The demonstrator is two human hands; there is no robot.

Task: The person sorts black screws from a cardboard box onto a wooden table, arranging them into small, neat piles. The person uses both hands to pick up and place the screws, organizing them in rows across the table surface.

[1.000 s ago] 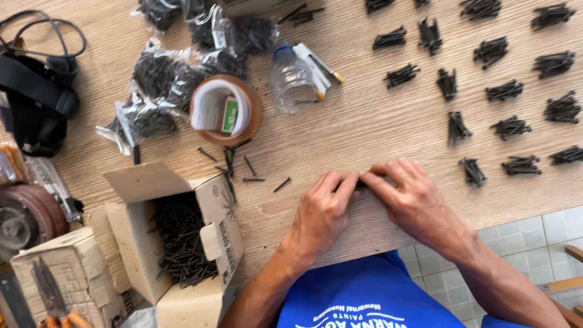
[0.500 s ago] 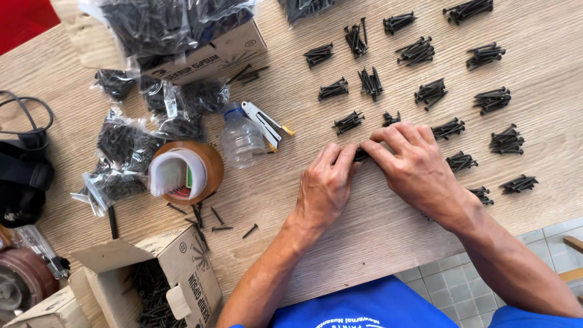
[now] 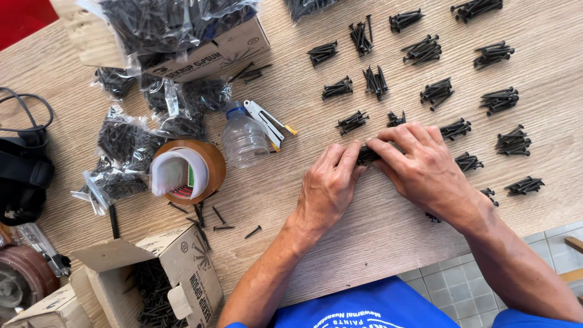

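We pinch a small bundle of black screws [image 3: 368, 154] between both hands, left hand [image 3: 328, 185] and right hand [image 3: 422, 170] closed on it low over the wooden table [image 3: 364, 225]. Many sorted screw piles [image 3: 437, 91] already lie beyond; the open box of loose screws [image 3: 152, 291] remains well stocked.

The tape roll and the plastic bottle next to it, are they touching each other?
Apart. In the head view, a narrow strip of bare wooden table shows between the brown tape roll and the clear plastic bottle.
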